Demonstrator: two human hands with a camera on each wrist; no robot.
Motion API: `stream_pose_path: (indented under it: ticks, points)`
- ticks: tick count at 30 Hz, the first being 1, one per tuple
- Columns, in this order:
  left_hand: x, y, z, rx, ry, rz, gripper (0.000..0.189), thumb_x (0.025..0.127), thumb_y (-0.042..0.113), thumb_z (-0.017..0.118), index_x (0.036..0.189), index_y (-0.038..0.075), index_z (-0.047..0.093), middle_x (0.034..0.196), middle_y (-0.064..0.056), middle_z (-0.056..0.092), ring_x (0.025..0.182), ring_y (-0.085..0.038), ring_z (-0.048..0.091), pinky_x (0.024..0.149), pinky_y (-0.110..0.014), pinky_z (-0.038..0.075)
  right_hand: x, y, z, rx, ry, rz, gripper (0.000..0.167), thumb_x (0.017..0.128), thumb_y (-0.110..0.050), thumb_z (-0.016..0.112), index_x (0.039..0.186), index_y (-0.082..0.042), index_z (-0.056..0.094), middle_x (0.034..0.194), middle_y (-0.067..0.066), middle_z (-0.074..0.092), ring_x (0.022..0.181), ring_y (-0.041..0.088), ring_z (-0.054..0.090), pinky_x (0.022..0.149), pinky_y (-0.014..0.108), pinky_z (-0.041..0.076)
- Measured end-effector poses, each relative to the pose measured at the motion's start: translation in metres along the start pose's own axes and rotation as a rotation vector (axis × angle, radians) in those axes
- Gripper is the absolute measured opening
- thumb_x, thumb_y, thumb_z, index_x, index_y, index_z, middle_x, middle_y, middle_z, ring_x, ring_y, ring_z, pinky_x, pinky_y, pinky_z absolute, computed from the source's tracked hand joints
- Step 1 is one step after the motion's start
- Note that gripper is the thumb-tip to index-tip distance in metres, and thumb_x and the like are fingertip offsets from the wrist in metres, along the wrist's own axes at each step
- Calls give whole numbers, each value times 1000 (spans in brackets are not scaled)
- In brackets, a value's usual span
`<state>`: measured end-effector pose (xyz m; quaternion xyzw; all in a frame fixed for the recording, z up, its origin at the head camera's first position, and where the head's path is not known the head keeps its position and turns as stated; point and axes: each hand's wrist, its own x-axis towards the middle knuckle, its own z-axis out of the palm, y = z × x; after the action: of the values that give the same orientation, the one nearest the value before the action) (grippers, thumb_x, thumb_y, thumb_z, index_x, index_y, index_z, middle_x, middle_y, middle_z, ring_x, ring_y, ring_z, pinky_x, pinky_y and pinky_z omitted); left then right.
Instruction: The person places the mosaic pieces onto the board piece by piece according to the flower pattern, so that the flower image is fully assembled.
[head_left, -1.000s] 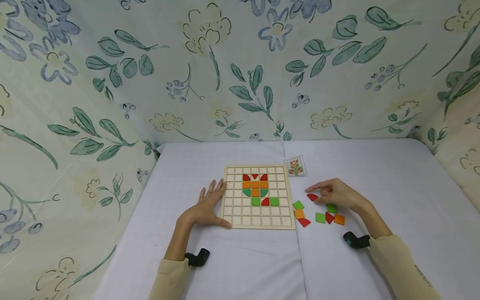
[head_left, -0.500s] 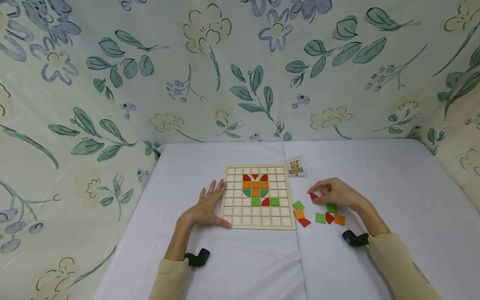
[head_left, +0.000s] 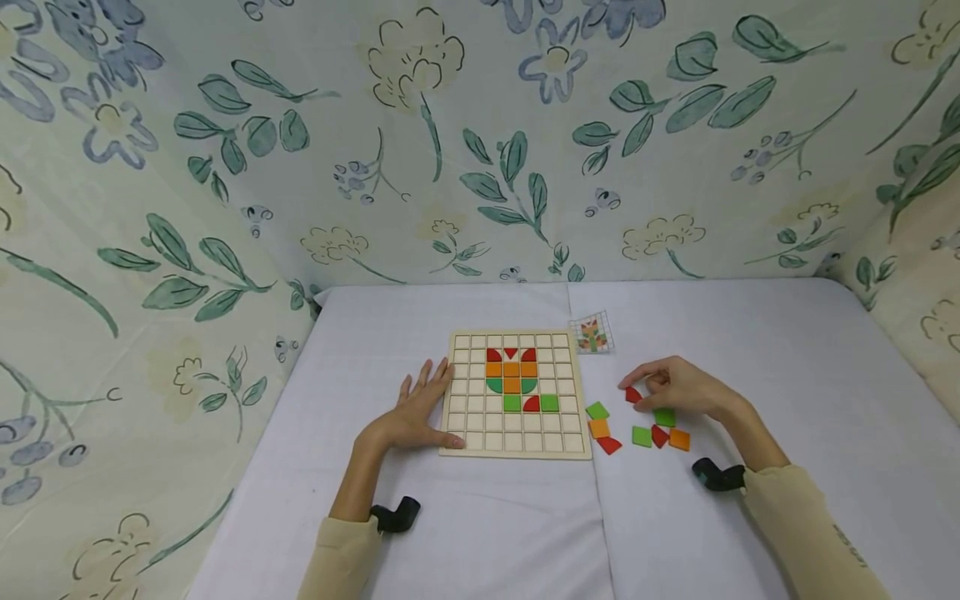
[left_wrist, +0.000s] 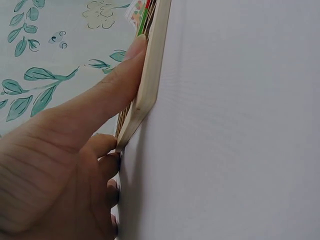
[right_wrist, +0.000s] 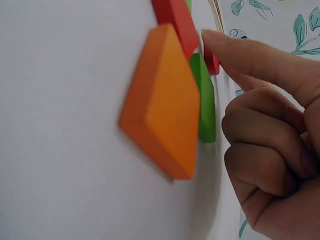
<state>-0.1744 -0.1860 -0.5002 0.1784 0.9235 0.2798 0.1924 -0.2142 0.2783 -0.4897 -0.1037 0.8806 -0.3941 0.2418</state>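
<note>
My left hand [head_left: 408, 421] rests spread at the left side of a wooden grid board [head_left: 493, 442]. Its thumb [left_wrist: 122, 75] lies over the board's near edge, while the other fingers touch the left edge. To the board's right, my right hand [head_left: 688, 390] pinches a red quarter-circle tile [head_left: 632, 396] between thumb and forefinger, the remaining fingers curled in. Set in the board are red tiles [head_left: 528, 356], orange squares [head_left: 512, 369], dark green rounded tiles [head_left: 494, 386] and two light green squares [head_left: 550, 403] with a red tile [head_left: 532, 404] between them.
Beside the board lie a green tile [head_left: 597, 410], an orange tile [head_left: 598, 428] and a red tile [head_left: 609, 446]. Another orange square [right_wrist: 172, 110] sits near the right hand among green [head_left: 642, 437] and red tiles [head_left: 660, 437]. A pattern card [head_left: 592, 333] lies at the board's upper right corner.
My right thumb and forefinger have closed on the red quarter-circle tile, which has turned and shifted slightly right with the hand. The left hand and the board have hardly moved.
</note>
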Motion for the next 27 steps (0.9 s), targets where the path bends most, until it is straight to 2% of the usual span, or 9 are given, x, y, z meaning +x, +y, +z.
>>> stream_pose_path:
  ticks: [7,14,19,27]
  points:
    - [1,-1,1,-4,-6,-17,129,77,50,89,168,17,3,176,0,-8,162,-26,-19,130,-57,-15,-1,5,-4,0,-19,-8,44,85,-14,84,126,-7,72,64,-2,37,58,14,38,57,26,32]
    - [0,1,0,-16,5,-5,128,76,47,90,168,13,7,176,-4,-5,163,-31,-16,129,-60,-14,-2,7,-5,-4,19,25,42,84,-17,84,123,-7,73,62,-3,36,59,14,39,60,28,33]
    - [-1,1,0,-14,1,-14,130,75,48,91,168,15,6,176,-2,-6,162,-29,-17,130,-58,-14,-3,5,-3,5,45,34,40,84,-20,86,119,-5,74,63,-3,36,60,14,38,61,29,32]
    - [0,-1,-1,-4,-4,-5,130,75,48,91,168,15,5,176,-2,-7,162,-29,-17,130,-58,-14,-2,3,1,9,55,27,37,84,-19,85,117,-5,75,64,-3,36,61,15,39,57,27,31]
